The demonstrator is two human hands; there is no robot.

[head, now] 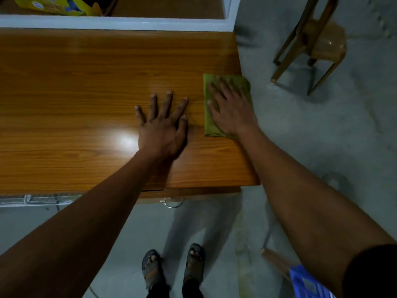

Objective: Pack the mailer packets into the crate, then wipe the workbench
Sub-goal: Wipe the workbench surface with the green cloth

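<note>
Both forearms fill the lower part of the view, reaching forward and down from the person to the workbench (86,87), with sandalled feet (174,267) on the grey floor below.

On the wood-grain top, a folded green cloth (209,123) lies at the right end, its far corner close to the bench's right edge. The right hand (232,108) presses flat on it, fingers spread and extended, palm down; nothing is gripped, the cloth is only pinned beneath the palm. That flat press suits wiping: it keeps the whole fold in contact with the surface so it can be dragged across.

The left hand (163,123) rests just beside the cloth, also fully open with fingers splayed on bare wood, holding nothing. It looks placed as a brace, steadying the body while the other arm works.

No mailer packets or crate can be made out on the bench, so the packing step appears finished and the wiping is the step in hand. Most of the top stretches away to the left, a bright glare spot (125,139) near the left wrist.

Farther out, a drawer handle (173,202) hangs under the front edge, a white ledge (111,22) runs behind the bench with a yellow box (53,5) beyond it, and a brown chair (313,44) stands well apart on the floor to the right.
</note>
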